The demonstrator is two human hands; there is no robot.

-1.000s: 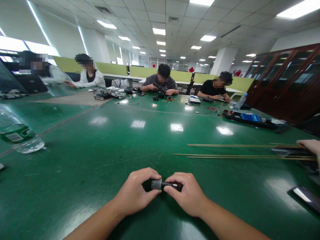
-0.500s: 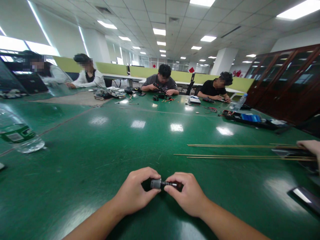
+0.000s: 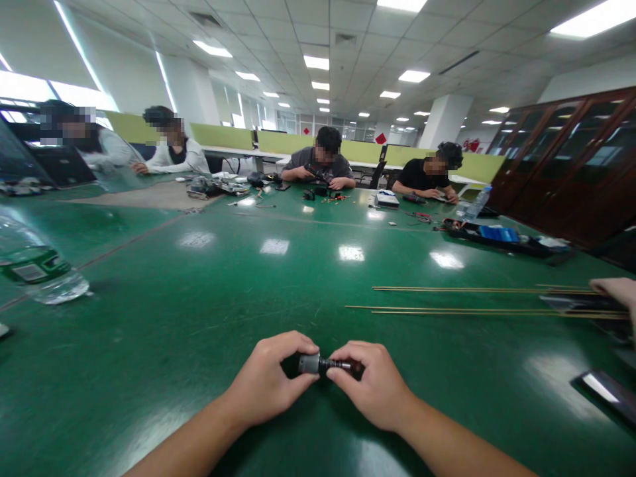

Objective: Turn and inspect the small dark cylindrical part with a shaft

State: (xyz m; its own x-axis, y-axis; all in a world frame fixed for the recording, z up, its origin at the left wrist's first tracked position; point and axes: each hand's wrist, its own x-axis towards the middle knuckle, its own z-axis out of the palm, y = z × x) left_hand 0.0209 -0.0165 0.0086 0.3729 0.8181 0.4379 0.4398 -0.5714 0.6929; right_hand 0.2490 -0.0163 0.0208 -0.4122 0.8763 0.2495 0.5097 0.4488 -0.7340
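Note:
Low in the middle of the head view, a small grey metal cylinder (image 3: 309, 364) lies on its side between my hands. It looks like a small motor, but I cannot be sure. From its right end runs a dark ridged shaft (image 3: 335, 364) with a bright tip. My left hand (image 3: 271, 381) pinches the cylinder between thumb and fingers. Thumb and fingers of my right hand (image 3: 370, 384) close round the shaft side; a dark reddish patch shows inside that grip, too shaded to name. Beneath both hands is the green tabletop (image 3: 223, 285).
Thin brass-coloured rods (image 3: 447, 310) lie to the right, near another person's hand (image 3: 616, 291). A phone (image 3: 603, 391) rests at the right edge. On the left stands a water bottle (image 3: 42, 265). Across the table, several people sit among tools, parts and a black tray (image 3: 497, 238).
Both hands keep their places and their grip. The grey cylinder appears turned very slightly, and little else differs.

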